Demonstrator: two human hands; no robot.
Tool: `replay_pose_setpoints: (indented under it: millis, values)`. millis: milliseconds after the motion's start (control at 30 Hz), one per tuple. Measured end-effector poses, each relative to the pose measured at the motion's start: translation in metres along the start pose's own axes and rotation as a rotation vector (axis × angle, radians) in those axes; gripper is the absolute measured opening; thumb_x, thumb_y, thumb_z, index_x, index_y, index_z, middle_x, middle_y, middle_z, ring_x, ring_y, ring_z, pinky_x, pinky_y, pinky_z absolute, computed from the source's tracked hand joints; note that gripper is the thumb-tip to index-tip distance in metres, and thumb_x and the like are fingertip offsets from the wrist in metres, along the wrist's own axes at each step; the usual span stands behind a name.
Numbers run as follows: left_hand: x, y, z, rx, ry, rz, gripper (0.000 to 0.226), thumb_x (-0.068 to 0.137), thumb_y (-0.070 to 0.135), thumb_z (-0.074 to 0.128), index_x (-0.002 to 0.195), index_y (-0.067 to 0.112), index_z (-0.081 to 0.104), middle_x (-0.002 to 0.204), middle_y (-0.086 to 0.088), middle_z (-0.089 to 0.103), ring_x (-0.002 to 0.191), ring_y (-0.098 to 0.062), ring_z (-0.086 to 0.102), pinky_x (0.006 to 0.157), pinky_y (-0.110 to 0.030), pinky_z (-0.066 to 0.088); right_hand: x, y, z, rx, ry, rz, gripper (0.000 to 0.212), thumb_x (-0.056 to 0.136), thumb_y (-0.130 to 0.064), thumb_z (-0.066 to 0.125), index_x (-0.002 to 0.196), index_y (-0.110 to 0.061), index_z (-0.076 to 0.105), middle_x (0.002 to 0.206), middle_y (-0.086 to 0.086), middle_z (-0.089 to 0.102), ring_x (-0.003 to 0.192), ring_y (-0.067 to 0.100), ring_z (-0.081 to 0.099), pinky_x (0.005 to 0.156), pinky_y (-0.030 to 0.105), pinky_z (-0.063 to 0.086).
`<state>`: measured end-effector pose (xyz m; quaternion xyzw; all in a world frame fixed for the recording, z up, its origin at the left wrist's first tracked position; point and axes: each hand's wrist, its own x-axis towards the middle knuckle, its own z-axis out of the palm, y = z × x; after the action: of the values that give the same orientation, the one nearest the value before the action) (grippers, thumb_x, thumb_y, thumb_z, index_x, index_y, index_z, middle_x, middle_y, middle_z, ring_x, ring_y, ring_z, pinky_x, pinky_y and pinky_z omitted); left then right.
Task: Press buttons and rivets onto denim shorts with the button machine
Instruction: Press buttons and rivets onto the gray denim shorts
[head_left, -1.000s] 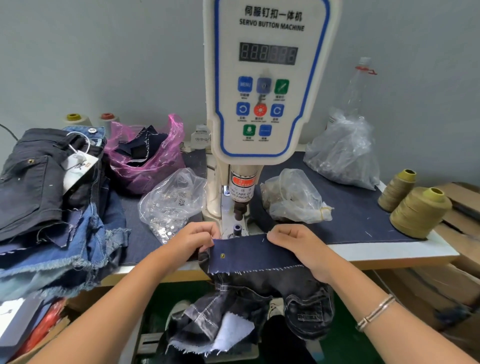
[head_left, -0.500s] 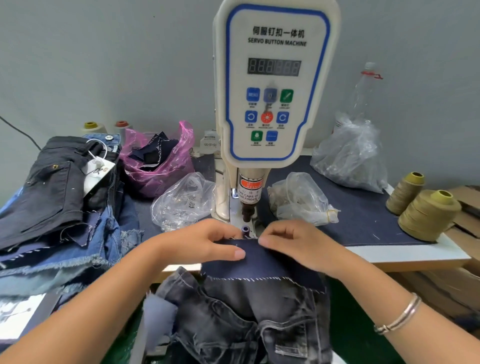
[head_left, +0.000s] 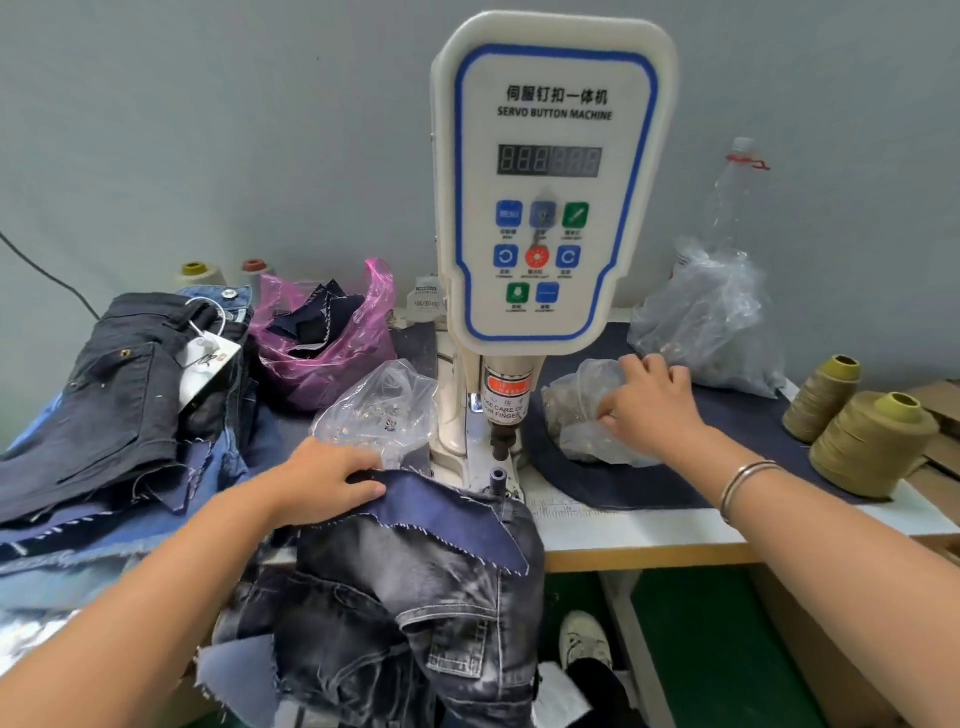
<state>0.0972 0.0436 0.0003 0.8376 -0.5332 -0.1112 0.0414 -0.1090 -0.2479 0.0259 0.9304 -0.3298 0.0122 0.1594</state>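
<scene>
Four thread cones (head_left: 872, 447); four plastic bags (head_left: 382, 410); one bottle (head_left: 735, 192).

Soft, even, fairly bright light with only faint shadows; mild glare on the crinkled clear plastic bag (head_left: 706, 317) right of the white button machine (head_left: 545, 182); wide-angle bending toward the edges, slight overall softness

We are in a garment workshop: a servo button machine (head_left: 550, 197) on the bench (head_left: 675, 535), stacked denim shorts (head_left: 119, 395), thread cones (head_left: 872, 441) and bags of metal fasteners (head_left: 379, 410) around it.
</scene>
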Motion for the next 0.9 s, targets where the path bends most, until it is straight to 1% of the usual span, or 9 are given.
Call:
replay_pose_setpoints:
  millis: [167,267,300,367,433,467,600,733,900]
  values:
    - [0.006,0.001,0.016,-0.126,-0.068,-0.125,0.024,0.097,0.04,0.05,0.075,0.046,0.044,0.079,0.02,0.054,0.104,-0.018,0.054,0.092,-0.029,0.027,0.007,-0.013,0.011,-0.024,-0.006,0.099,0.032,0.094,-0.04,0.044,0.116,-0.026,0.063,0.125,0.003,0.04,0.115,0.025,0.034,0.092,0.037,0.029]
    - [0.007,0.015,-0.002,0.045,-0.161,-0.203,0.013,0.096,0.044,0.047,0.104,0.04,0.058,0.113,0.011,0.062,0.123,-0.019,0.049,0.101,-0.035,0.021,0.009,-0.02,0.013,-0.044,-0.016,0.118,0.028,0.094,-0.034,0.047,0.115,-0.024,0.062,0.124,0.002,0.041,0.114,0.024,0.036,0.094,0.036,0.03]
    - [0.004,0.025,-0.007,0.171,-0.129,-0.238,0.014,0.095,0.044,0.049,0.102,0.038,0.06,0.111,0.01,0.061,0.119,-0.018,0.049,0.097,-0.038,0.02,0.009,-0.022,0.014,-0.062,-0.015,0.113,0.026,0.093,-0.033,0.049,0.113,-0.025,0.063,0.123,0.002,0.042,0.114,0.023,0.036,0.094,0.036,0.029]
    - [-0.01,0.046,-0.003,0.523,0.294,-0.134,0.008,0.076,0.036,0.069,0.078,0.029,0.067,0.084,0.008,0.051,0.096,-0.02,0.051,0.083,-0.039,0.02,0.011,-0.022,0.016,-0.075,0.02,0.116,0.022,0.092,-0.034,0.052,0.108,-0.028,0.065,0.12,0.001,0.042,0.113,0.024,0.035,0.093,0.036,0.029]
    - [-0.027,0.062,-0.004,0.511,0.612,-0.095,0.026,0.047,0.019,0.086,0.051,0.022,0.06,0.066,0.003,0.044,0.072,-0.024,0.049,0.072,-0.036,0.021,0.014,-0.018,0.013,-0.073,0.03,0.115,0.02,0.092,-0.034,0.052,0.105,-0.029,0.066,0.118,0.001,0.041,0.112,0.024,0.035,0.092,0.036,0.028]
    - [-0.036,0.064,0.004,0.456,0.628,-0.1,0.033,0.04,0.014,0.09,0.047,0.021,0.059,0.061,0.002,0.045,0.065,-0.025,0.05,0.07,-0.036,0.022,0.014,-0.018,0.012,-0.094,0.014,0.1,0.02,0.092,-0.033,0.052,0.105,-0.029,0.066,0.118,0.001,0.041,0.112,0.025,0.035,0.092,0.036,0.028]
    - [-0.038,0.037,0.017,0.468,0.464,-0.215,0.025,0.051,0.019,0.092,0.058,0.02,0.068,0.064,-0.002,0.058,0.064,-0.027,0.06,0.067,-0.037,0.034,0.014,-0.027,0.016,-0.129,-0.002,0.102,0.022,0.093,-0.029,0.048,0.106,-0.029,0.065,0.115,0.001,0.042,0.109,0.023,0.036,0.091,0.036,0.028]
    - [-0.033,0.005,0.026,0.469,0.285,-0.379,0.027,0.091,0.054,0.052,0.113,0.044,0.064,0.107,0.009,0.054,0.109,-0.018,0.051,0.082,-0.033,0.036,0.015,-0.031,0.019,-0.132,0.014,0.092,0.02,0.091,-0.029,0.049,0.104,-0.028,0.065,0.113,0.001,0.042,0.109,0.023,0.036,0.091,0.037,0.029]
    - [-0.032,-0.012,0.025,0.346,0.241,-0.358,0.03,0.089,0.061,0.051,0.114,0.049,0.063,0.108,0.011,0.045,0.111,-0.015,0.048,0.083,-0.028,0.04,0.013,-0.031,0.024,-0.112,0.029,0.113,0.019,0.091,-0.028,0.051,0.106,-0.028,0.064,0.112,0.001,0.042,0.108,0.021,0.038,0.091,0.035,0.029]
